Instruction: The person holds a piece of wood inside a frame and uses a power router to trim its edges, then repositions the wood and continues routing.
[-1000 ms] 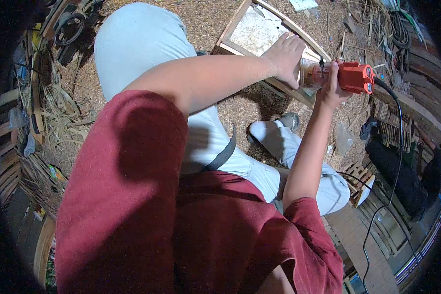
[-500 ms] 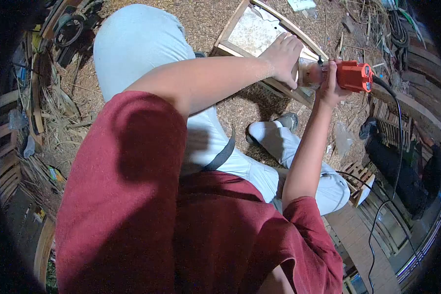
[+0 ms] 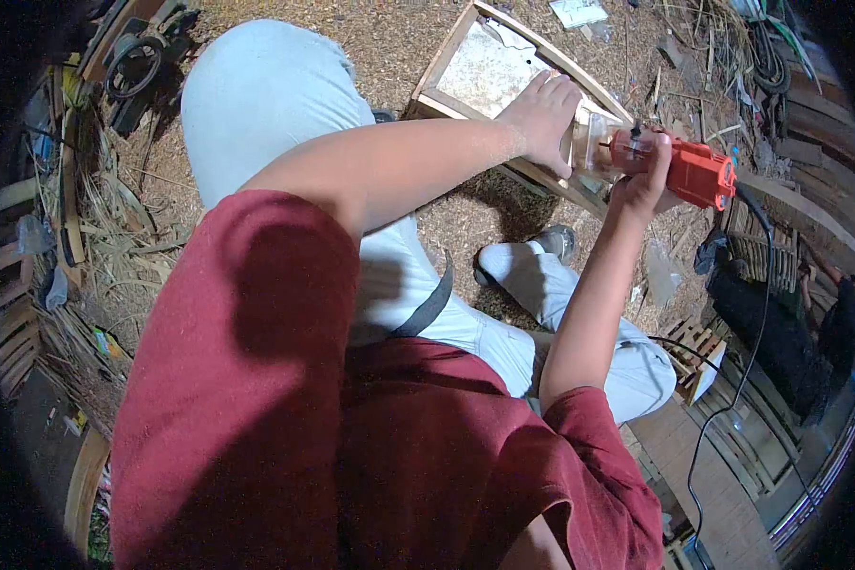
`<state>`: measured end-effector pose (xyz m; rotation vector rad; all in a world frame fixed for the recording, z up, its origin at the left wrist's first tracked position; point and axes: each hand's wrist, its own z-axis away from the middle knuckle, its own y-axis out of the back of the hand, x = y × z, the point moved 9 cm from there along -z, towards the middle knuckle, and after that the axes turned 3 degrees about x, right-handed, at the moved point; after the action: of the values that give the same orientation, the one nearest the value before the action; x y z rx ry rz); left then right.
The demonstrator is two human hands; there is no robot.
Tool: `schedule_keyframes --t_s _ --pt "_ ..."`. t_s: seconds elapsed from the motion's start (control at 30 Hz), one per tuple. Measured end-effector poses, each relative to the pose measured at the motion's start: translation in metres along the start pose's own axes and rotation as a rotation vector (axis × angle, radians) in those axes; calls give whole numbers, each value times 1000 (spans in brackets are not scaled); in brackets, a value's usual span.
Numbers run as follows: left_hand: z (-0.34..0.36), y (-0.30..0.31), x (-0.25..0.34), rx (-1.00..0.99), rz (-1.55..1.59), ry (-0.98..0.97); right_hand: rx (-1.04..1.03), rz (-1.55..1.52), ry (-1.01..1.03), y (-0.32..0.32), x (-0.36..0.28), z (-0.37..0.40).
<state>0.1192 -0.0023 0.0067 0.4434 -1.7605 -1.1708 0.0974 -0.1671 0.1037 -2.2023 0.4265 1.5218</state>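
Note:
My left hand grips a curved wooden frame near its right end, with the thumb on the near side and the fingers reaching over toward the far rail. A pale, stained panel lies inside the frame. In my right hand is an orange corded power tool, held around its body. The tool's clear base points left and sits at the frame's end, close to my left thumb. Whether the bit touches the wood cannot be made out.
Shavings cover the ground. A black cord runs down from the tool on the right. Wood scraps lie at left. A person in dark clothes is at right, near slatted wooden pieces.
The orange tool has shifted a little right and down and is tilted more, with its cord swinging along. My left hand stays at nearly the same spot on the frame.

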Motion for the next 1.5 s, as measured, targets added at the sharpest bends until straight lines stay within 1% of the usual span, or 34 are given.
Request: schedule_keyframes --t_s 0.03,0.13,0.27,0.37,0.47,0.57,0.67,0.8,0.9,1.0,1.1,1.2,1.3,1.4,1.43,1.5 --pt "-1 1 0 -10 3 4 11 -4 -98 3 3 -1" --pt "-1 1 0 -18 13 4 55 -83 -130 4 -16 -9" --pt "-1 -3 -1 -32 1 1 97 -97 -113 10 -43 -24" --pt "-2 -5 -1 -49 -4 -7 183 -167 -140 38 -31 -36" --pt "-3 -3 0 -59 -11 -4 117 -152 -146 50 -22 -39" --pt "-3 -2 1 -64 -5 1 121 -79 -154 49 -19 -32" --pt "-1 2 0 -56 -10 4 132 -41 -68 37 -27 -19" --pt "-1 -2 1 -18 -10 -9 55 -101 -209 32 -1 -18" --pt "-2 -2 1 -12 0 -10 49 -23 -81 24 -5 -19" --pt "-2 0 1 -23 17 -7 67 -73 -175 28 9 -15" --pt "-2 4 2 -38 17 -8 60 -54 -131 24 5 -10" --pt "-3 2 2 -36 9 -6 64 -80 -147 26 11 -12" --pt "-2 0 1 -11 10 1 73 31 -202 23 12 -6" --pt "-2 1 2 -7 -3 3 117 49 -144 13 8 1" --pt "-2 2 2 -12 -11 3 125 47 -166 12 11 1" --pt "-3 4 2 -36 7 8 85 68 -146 8 14 -1"
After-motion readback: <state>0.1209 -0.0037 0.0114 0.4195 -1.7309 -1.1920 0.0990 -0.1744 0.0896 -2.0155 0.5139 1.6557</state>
